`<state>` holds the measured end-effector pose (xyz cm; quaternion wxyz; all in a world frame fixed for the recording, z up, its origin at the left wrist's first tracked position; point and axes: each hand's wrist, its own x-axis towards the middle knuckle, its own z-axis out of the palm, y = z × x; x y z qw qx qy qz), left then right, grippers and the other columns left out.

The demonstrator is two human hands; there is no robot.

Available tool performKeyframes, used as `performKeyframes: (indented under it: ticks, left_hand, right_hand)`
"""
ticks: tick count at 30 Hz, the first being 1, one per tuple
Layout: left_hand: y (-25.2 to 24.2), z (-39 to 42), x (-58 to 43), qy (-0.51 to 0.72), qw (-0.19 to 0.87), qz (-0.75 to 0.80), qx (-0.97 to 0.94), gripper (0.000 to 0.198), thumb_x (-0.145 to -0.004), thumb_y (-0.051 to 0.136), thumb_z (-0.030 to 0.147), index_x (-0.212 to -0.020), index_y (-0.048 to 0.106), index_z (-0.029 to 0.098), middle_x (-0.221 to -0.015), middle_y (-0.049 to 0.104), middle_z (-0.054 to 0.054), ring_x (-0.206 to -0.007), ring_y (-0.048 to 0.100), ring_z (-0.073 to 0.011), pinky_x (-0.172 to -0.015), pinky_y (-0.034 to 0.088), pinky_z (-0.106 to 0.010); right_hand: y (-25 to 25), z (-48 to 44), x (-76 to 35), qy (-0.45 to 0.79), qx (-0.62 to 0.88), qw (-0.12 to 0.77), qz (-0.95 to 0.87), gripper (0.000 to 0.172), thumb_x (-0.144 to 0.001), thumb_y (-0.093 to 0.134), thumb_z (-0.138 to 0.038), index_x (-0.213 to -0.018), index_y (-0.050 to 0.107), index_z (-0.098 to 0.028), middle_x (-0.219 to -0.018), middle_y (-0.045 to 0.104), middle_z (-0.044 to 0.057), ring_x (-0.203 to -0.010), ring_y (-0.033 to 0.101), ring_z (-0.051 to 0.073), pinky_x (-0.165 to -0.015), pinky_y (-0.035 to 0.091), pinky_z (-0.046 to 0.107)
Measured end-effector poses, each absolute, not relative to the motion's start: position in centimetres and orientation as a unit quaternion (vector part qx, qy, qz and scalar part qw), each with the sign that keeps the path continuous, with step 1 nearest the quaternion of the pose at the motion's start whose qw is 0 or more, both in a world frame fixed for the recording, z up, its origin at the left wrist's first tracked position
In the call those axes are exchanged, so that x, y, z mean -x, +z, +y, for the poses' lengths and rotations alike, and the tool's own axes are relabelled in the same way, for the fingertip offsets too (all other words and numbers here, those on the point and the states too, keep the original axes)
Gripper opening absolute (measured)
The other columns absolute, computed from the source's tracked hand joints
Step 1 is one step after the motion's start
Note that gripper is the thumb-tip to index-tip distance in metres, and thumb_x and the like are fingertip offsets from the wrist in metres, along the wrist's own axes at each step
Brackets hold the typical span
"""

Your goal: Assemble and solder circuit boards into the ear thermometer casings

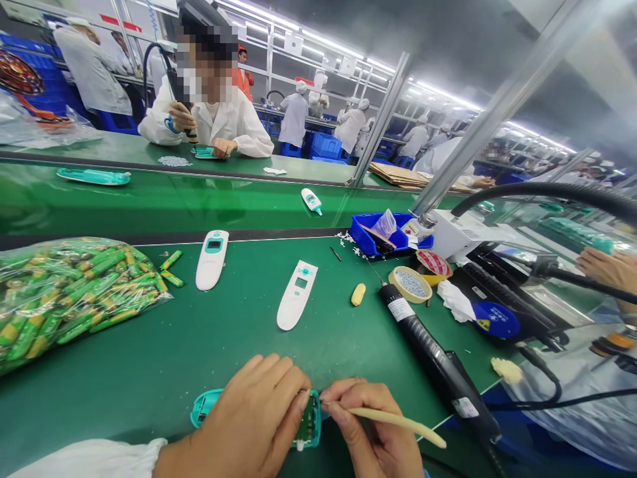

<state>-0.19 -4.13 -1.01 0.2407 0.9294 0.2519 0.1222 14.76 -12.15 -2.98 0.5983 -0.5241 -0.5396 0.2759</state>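
Observation:
Near the bottom of the head view lies a teal plastic thermometer housing point(205, 402), with a green circuit board point(309, 425) inside its right end. My left hand point(249, 415) is closed over the middle of the housing, gripping it and hiding much of it. Thumb and forefinger of my right hand point(371, 425) are pinched at the housing's right edge. A pale yellow, slightly bent stick point(403, 419) sticks out to the right from those fingers; its material is unclear. Whatever sits at the very fingertips is hidden.
Two white thermometers point(213, 260) point(297, 295) lie ahead. A bag of batteries point(74, 292) is on the left. To the right are a black electric screwdriver point(432, 355), a screw dish point(411, 284) and a blue bin point(361, 231). A co-worker point(213, 113) sits across the green belt point(239, 206).

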Motion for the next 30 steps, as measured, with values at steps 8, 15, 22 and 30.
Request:
performKeyframes:
  ticks: [8,15,22,30]
  left_hand:
    - [-1.2,-4.2,0.2,0.120,0.244,0.269,-0.924,0.023,-0.091,0.025,0.020,-0.084,0.047,0.022,-0.078,0.054,-0.001,-0.072,0.047,-0.0184,-0.069,0.037,-0.032]
    - [-0.7,-4.3,0.0,0.099,0.227,0.265,-0.932,0.025,-0.091,0.025,0.020,-0.086,0.049,0.021,-0.080,0.054,-0.002,-0.072,0.048,-0.0194,-0.067,0.038,-0.034]
    - [-0.4,-4.1,-0.1,0.090,0.232,0.261,-0.933,0.025,-0.091,0.025,0.019,-0.087,0.049,0.021,-0.080,0.055,-0.003,-0.072,0.047,-0.0195,-0.068,0.038,-0.034]
    - [-0.5,-4.2,0.2,0.091,0.244,0.261,-0.929,0.026,-0.092,0.024,0.020,-0.087,0.050,0.021,-0.080,0.054,-0.002,-0.072,0.046,-0.0198,-0.068,0.038,-0.035]
  right_hand:
    - [-2.1,-11.8,-15.1,0.221,0.493,0.552,-0.635,0.018,-0.085,0.048,-0.005,-0.083,0.054,-0.022,-0.080,0.060,0.001,-0.076,0.058,0.015,-0.069,0.046,0.025]
    - [-1.2,-12.1,-14.8,0.274,0.548,0.567,-0.551,0.008,-0.088,0.049,-0.019,-0.087,0.056,-0.024,-0.081,0.058,0.002,-0.076,0.057,0.017,-0.068,0.047,0.028]
    - [-1.8,-12.5,-14.4,0.283,0.561,0.577,-0.521,0.006,-0.089,0.050,-0.023,-0.090,0.056,-0.025,-0.084,0.058,0.002,-0.077,0.057,0.018,-0.068,0.046,0.029]
    - [-2.1,-12.3,-14.5,0.293,0.542,0.585,-0.527,0.007,-0.089,0.050,-0.022,-0.089,0.056,-0.025,-0.084,0.058,0.002,-0.079,0.057,0.018,-0.070,0.047,0.029]
